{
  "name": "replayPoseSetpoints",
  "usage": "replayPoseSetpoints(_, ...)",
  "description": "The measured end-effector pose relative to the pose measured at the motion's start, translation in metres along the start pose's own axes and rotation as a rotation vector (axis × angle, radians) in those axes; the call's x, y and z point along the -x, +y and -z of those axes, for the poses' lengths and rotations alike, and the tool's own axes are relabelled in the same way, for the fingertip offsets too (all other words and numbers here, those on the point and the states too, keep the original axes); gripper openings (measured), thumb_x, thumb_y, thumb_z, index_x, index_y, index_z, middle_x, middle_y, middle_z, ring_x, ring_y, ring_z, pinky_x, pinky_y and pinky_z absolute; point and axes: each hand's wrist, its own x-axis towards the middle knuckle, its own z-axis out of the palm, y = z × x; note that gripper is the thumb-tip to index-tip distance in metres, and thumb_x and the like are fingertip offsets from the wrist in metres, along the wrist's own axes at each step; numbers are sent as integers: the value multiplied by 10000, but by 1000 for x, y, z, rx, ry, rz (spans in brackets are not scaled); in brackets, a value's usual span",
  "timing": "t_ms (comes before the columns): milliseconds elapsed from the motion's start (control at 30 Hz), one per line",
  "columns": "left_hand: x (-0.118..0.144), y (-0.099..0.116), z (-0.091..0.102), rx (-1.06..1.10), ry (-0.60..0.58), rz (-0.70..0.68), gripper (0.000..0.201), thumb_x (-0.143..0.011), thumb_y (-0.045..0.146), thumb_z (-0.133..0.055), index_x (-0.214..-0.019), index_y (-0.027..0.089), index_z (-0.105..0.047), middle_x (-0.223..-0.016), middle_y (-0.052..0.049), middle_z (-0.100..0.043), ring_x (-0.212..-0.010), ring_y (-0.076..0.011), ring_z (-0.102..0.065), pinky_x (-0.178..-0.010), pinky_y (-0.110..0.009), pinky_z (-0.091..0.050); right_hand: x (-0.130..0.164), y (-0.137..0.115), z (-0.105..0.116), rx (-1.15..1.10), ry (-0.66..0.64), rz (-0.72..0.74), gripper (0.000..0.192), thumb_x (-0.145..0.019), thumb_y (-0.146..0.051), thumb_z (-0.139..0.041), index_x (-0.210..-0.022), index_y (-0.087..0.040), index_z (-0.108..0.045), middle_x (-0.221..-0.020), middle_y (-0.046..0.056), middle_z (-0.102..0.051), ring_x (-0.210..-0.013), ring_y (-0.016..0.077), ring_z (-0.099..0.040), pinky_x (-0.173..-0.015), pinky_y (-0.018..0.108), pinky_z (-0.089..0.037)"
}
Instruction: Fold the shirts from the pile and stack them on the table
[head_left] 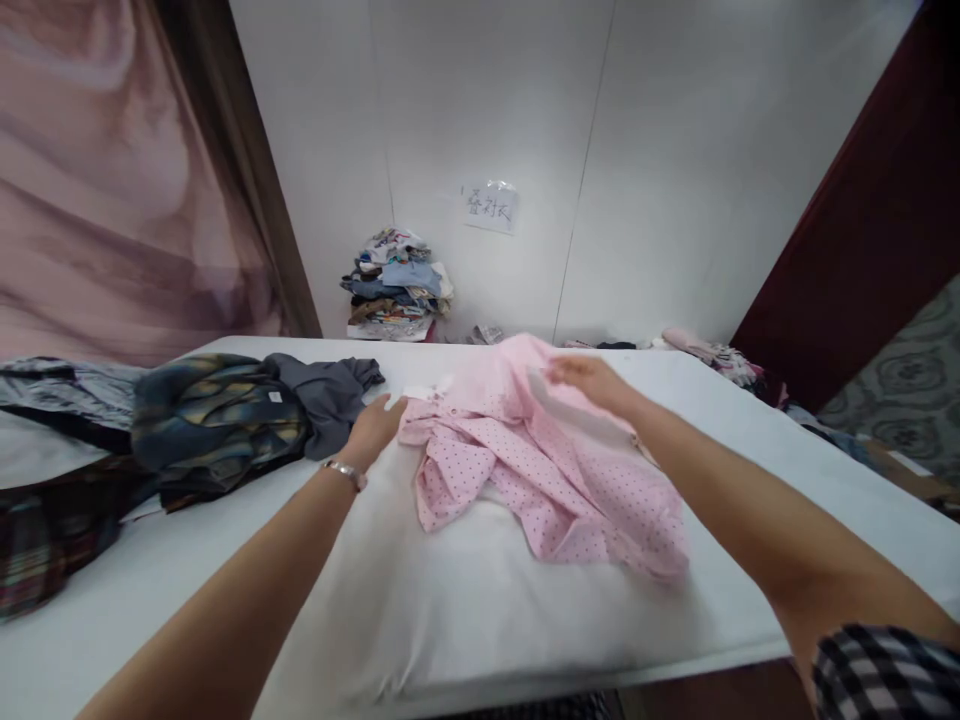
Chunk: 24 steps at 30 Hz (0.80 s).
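A pink dotted shirt point(540, 460) lies crumpled in the middle of the white table point(465, 600). My left hand point(375, 425), with a silver watch on the wrist, rests at the shirt's left edge near its collar, fingers closed on the cloth as far as I can tell. My right hand point(589, 378) reaches over the far part of the shirt and touches the fabric with its fingers on top; whether it grips the cloth is unclear.
A heap of dark plaid and grey garments point(225, 415) lies at the table's left. A stack of folded clothes point(396, 285) stands against the back wall under a paper note point(489, 206). More clothes point(712, 355) lie at the far right edge.
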Motion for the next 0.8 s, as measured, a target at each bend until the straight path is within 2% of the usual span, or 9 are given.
replayPoseSetpoints(67, 18, -16, -5, -37, -51, 18, 503, -782, 472, -551, -1123, 105, -586, -1275, -232, -578, -1198, -353, -529, -958, -403, -398, 49, 17, -22, 137, -224, -40, 345, -913, -398, -491, -1200, -275, -637, -1280, 51, -617, -1124, 242, -589, -902, 385, -506)
replayPoseSetpoints(167, 49, -24, -17, -130, -167, -26, 607, -792, 583, -497, -1218, 152, -538, -1278, -194, -586, -1155, -343, -564, -916, -401, -426, 117, 40, -41, 284, -405, 77, 457, -884, -448, -519, -1310, -289, -553, -1374, 47, -542, -1230, 274, -511, -1010, 431, -423)
replayPoseSetpoints(267, 76, -20, -34, -263, -257, -123, 732, -777, 638, -481, -1341, 173, -428, -1296, -187, -570, -1124, -336, -581, -862, -393, -444, 165, 57, -45, 376, -444, 121, 626, -836, -511, -567, -1400, -263, -457, -1440, 76, -466, -1314, 296, -416, -1088, 463, -320)
replayPoseSetpoints(367, 90, -13, -52, -280, -256, -160, 838, -732, 519, -602, -1427, 148, -317, -1265, -209, -584, -1106, -348, -585, -853, -397, -437, 190, 71, -44, 441, -425, 92, 682, -816, -447, -596, -1438, -248, -399, -1465, 95, -430, -1351, 289, -368, -1123, 485, -240)
replayPoseSetpoints(433, 90, -10, -59, -160, -241, -102, 769, -715, 371, -637, -1401, 146, -370, -1187, -202, -631, -1062, -341, -606, -847, -399, -437, 194, 81, -42, 480, -369, 88, 538, -818, -299, -554, -1352, -250, -521, -1391, 95, -520, -1303, 283, -435, -1104, 490, -257)
replayPoseSetpoints(500, 84, -7, -59, -18, -207, -29, 617, -700, 274, -626, -1285, 127, -501, -1125, -196, -659, -1031, -324, -618, -837, -386, -446, 190, 91, -35, 477, -313, 72, 399, -787, -186, -482, -1124, -237, -689, -1206, 87, -659, -1159, 272, -562, -1038, 455, -348)
replayPoseSetpoints(600, 69, -1, -39, 113, -148, 11, 400, -721, 278, -577, -1082, 108, -606, -1075, -171, -677, -968, -273, -639, -780, -334, -482, 173, 103, -3, 379, -135, -38, 313, -713, -183, -456, -837, -221, -741, -929, 57, -741, -908, 258, -655, -862, 376, -473)
replayPoseSetpoints(700, 62, 10, 1, 292, -86, 31, 379, -748, 322, -522, -1064, 130, -602, -921, -86, -708, -773, -186, -663, -666, -271, -509, 153, 108, 50, 227, 347, -219, 346, -598, -210, -459, -823, -207, -721, -865, 51, -734, -868, 272, -651, -772, 350, -498)
replayPoseSetpoints(800, 73, 23, 46, 670, -51, 52, 469, -652, 329, -632, -1080, 137, -608, -760, -31, -695, -617, -154, -642, -588, -253, -513, 139, 104, 94, 33, 782, -313, 448, -547, -239, -460, -921, -194, -705, -803, 67, -708, -798, 277, -641, -632, 331, -493)
